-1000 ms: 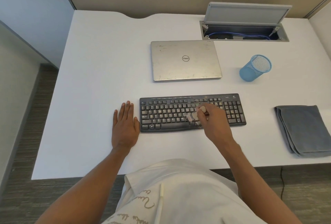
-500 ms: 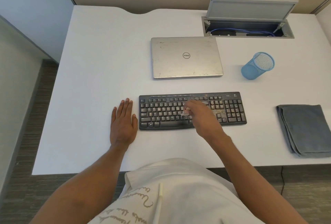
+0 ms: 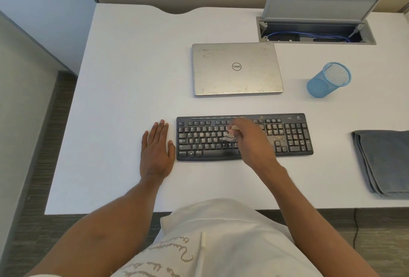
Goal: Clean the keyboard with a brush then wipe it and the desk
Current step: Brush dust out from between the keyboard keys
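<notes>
On the white desk (image 3: 124, 99) the crumb-dusted black keyboard (image 3: 208, 143) lies near the front edge, a folded grey cloth (image 3: 385, 161) well to its right, the left hand (image 3: 156, 150) flat beside its left end, the right hand (image 3: 252, 143) curled round a small brush (image 3: 229, 137) touching the middle keys.

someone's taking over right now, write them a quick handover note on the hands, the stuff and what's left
Left hand: flat on the desk beside the left end of the keyboard, holding nothing.
Right hand: grips the small brush, bristles on the middle letter keys.
Done: brushing is under way.
Not done: crumbs lie on the keys between the letter block and the number pad.
The grey cloth lies folded at the desk's right edge, untouched.
Left: finish brushing, then wipe the keyboard and desk with the cloth.
</notes>
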The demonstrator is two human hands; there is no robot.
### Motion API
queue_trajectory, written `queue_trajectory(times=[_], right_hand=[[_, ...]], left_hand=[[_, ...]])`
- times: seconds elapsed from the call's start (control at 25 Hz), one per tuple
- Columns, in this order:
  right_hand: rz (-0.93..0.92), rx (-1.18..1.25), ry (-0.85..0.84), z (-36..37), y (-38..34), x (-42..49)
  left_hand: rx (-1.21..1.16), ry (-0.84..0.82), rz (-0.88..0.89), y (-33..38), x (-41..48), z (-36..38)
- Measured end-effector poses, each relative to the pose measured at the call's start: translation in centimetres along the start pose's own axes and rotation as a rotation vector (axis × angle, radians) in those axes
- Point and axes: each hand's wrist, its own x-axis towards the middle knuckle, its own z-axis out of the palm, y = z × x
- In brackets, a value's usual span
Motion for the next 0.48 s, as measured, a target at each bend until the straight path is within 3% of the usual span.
queue_trajectory(times=[0.12, 0.24, 0.36, 0.48], right_hand=[[0.128, -0.114, 0.074, -0.9, 1.6, 0.1], [0.12, -0.108, 0.157, -1.9, 1.7, 0.0], [0.022, 0.039, 0.034, -1.5, 0.1, 0.2], [-0.061, -0.001, -0.074, -0.2, -0.3, 0.7]], left_hand=[[0.005, -0.006, -0.005, -0.1, 0.1, 0.0], [0.012, -0.011, -0.007, 0.0, 0.1, 0.0], [0.01, -0.014, -0.012, 0.1, 0.1, -0.1], [0.006, -0.009, -0.014, 0.0, 0.1, -0.1]])
